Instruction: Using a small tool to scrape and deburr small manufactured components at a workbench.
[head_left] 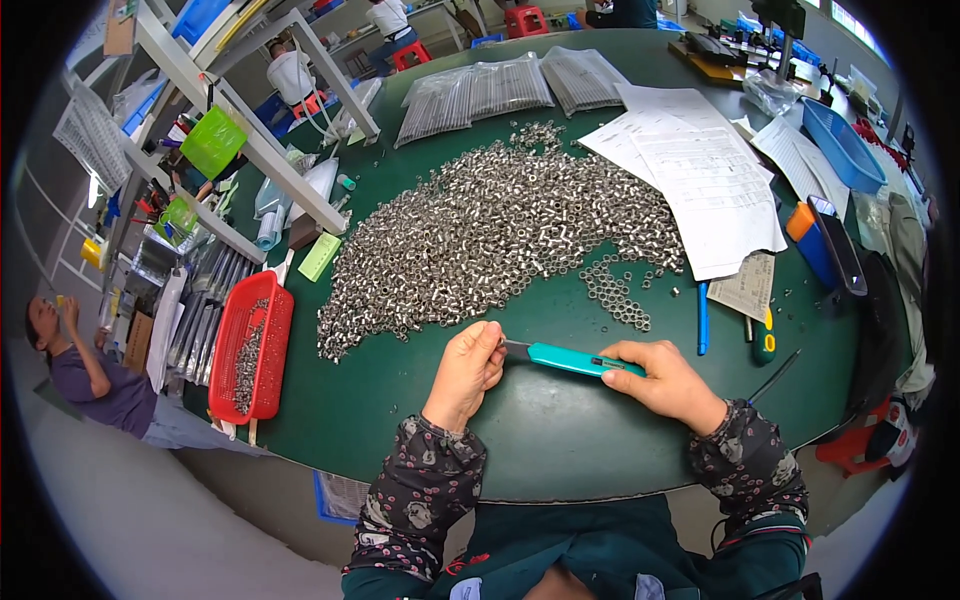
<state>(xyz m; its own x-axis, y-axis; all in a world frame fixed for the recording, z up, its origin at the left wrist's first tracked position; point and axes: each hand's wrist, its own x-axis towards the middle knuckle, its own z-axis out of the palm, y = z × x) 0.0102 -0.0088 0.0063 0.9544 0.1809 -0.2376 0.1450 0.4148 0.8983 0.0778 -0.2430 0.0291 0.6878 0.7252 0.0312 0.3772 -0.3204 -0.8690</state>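
As both hands (470,365) grip, teal cutter (572,358) spans between.

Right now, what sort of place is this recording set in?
Most likely a small-parts factory workbench. A big heap of small metal sleeves covers the green table, bagged parts lie at the far edge, a red tray holds more pieces, and other workers sit nearby.

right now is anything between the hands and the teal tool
Nothing visible: the right hand grips the teal plastic-handled tool, and the left hand is at its dark tip.
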